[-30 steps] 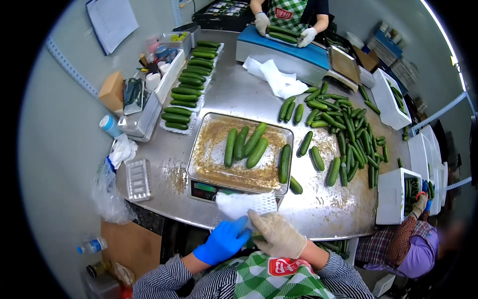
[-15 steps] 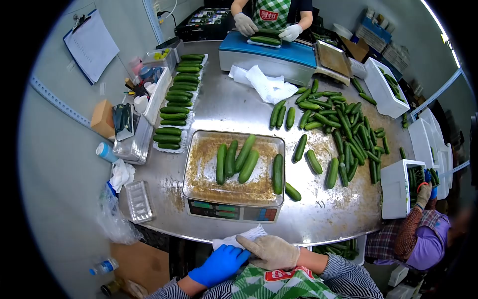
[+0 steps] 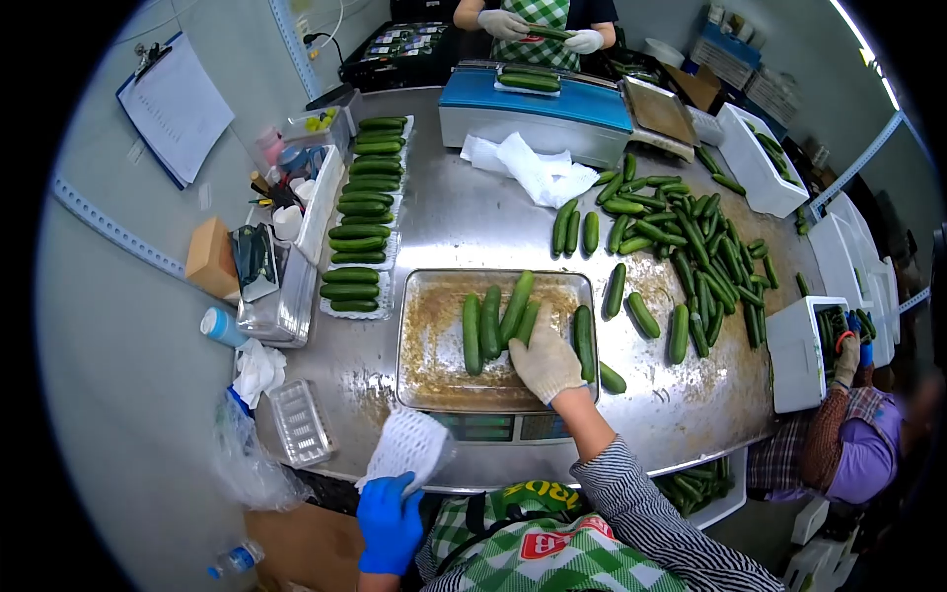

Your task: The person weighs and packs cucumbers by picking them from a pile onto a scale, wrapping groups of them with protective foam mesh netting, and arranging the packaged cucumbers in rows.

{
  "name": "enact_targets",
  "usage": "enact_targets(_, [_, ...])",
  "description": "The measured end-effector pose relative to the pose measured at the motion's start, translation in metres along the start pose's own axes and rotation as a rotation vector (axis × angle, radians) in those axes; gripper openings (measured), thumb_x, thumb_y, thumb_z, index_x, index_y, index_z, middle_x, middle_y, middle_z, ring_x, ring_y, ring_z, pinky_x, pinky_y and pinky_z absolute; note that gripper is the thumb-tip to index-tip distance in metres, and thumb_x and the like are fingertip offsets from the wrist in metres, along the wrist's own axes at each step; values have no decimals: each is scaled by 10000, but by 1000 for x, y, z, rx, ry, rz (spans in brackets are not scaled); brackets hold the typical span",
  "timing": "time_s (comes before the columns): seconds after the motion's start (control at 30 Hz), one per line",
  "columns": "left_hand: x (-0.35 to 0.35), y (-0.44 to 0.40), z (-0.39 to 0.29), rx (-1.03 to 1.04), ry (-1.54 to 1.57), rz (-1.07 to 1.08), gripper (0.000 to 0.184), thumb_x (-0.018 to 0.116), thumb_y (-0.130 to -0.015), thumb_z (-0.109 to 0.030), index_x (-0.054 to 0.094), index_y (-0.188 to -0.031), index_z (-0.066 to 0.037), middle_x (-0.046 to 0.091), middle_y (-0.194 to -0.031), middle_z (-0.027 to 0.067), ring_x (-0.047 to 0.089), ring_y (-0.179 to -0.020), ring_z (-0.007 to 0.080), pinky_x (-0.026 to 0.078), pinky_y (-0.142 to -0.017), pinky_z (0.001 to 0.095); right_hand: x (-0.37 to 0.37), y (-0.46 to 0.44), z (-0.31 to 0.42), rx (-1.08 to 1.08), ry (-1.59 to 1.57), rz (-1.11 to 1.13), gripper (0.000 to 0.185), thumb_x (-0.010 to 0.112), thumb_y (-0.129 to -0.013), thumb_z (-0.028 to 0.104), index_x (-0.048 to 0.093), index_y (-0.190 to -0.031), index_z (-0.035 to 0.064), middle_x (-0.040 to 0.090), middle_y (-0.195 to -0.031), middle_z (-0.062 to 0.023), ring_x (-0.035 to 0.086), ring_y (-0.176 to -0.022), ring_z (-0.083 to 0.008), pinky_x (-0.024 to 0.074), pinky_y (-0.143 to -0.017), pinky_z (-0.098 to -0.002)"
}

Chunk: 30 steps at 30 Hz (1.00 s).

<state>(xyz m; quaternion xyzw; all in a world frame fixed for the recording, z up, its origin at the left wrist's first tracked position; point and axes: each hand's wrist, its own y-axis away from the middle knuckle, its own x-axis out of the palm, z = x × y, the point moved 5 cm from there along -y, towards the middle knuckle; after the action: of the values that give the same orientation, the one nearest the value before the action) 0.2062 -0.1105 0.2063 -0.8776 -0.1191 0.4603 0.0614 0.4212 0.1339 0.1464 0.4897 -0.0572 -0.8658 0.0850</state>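
Note:
My left hand, in a blue glove, grips a white foam net sheet in front of the scale. My right hand, in a beige knit glove, reaches over the metal pan of the scale. Its fingers close round a cucumber, mostly hidden under the glove. Beside it on the pan lie cucumbers in a loose group. A single cucumber rests at the pan's right side, just right of my hand.
A pile of cucumbers covers the table's right side. Packed cucumbers line the left. A clear plastic tray sits by the front-left edge. Across the table a co-worker stands at a blue-topped machine; another person works at right.
My hands have moved apart. The left carried the foam sheet leftward, and the right went forward onto the cucumbers on the scale. The far co-worker has lifted a cucumber.

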Motion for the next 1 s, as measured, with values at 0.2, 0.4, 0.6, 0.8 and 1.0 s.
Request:
enact_targets(0.2, [-12, 2, 48, -64, 4, -67, 300, 756, -767, -60, 659, -1049, -28, 604, -911, 158, 590, -866, 356, 472, -774, 436, -8, -18, 10, 94, 112, -144, 677, 598, -884, 283, 370, -1397, -95, 635, -1041, -330, 673, -920, -447, 555, -809, -497])
enact_targets(0.4, [-12, -8, 62, -33, 56, -49, 332, 769, -746, -36, 657, -1058, -23, 602, -919, 159, 590, -870, 359, 475, -774, 430, 5, -61, 10, 121, 207, -236, 612, 613, -902, 413, 465, -1306, -22, 596, -1153, -308, 626, -1078, -418, 542, -877, -477])
enact_targets(0.6, [-6, -12, 70, -13, 76, -28, 357, 777, -731, -29, 655, -1067, -9, 609, -934, 160, 592, -873, 356, 475, -790, 419, 1, -44, 16, 45, 253, -116, 746, 676, -847, 411, 400, -1407, 4, 537, -1292, -283, 548, -1195, -416, 467, -1003, -485])
enact_targets(0.8, [-10, -13, 78, -16, 50, -65, 351, 763, -740, -22, 654, -1073, 0, 609, -939, 166, 596, -876, 354, 479, -801, 413, -12, 3, 12, -80, 131, -253, 853, 722, -796, 269, 297, -1442, -92, 441, -1389, -310, 473, -1267, -441, 415, -1058, -494])
enact_targets(1.0, [-29, -14, 95, -170, 111, -228, 306, 732, -769, -6, 654, -1063, 31, 614, -967, 174, 598, -918, 345, 476, -853, 423, -8, 99, 10, -154, 42, -389, 829, 749, -775, 180, 305, -1411, -113, 428, -1354, -331, 446, -1239, -482, 373, -1084, -494])
